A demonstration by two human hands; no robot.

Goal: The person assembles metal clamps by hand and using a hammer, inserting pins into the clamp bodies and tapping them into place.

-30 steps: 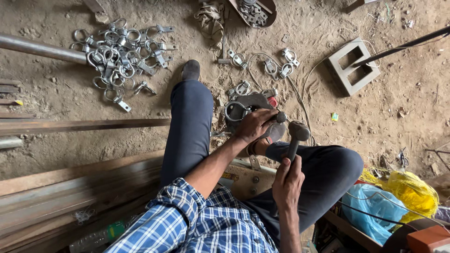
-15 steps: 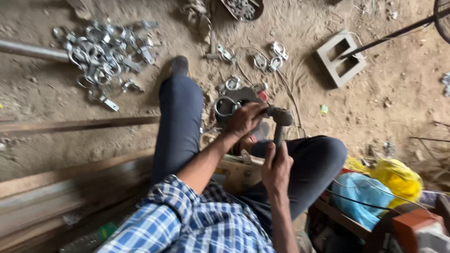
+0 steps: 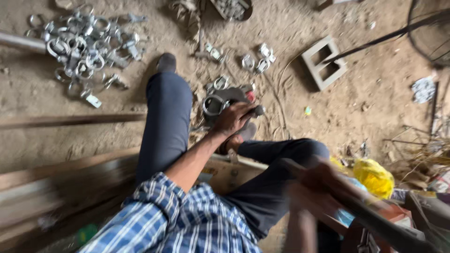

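Clamp (image 3: 220,100) sits on the dirt floor (image 3: 365,107) by the person's foot with the left hand (image 3: 234,119) wrapped tight around it, while the right hand (image 3: 323,185), half a second ago beside it, has swung the hammer (image 3: 356,211) back, grip closed on the handle.

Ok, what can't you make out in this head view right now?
- Right hand: motion-blurred; its grip on the hammer handle is unclear, and the hammer's head cannot be made out.
- Metal clamp: partly covered by the left hand.
- Clamp pile: pieces too small and blurred to count.
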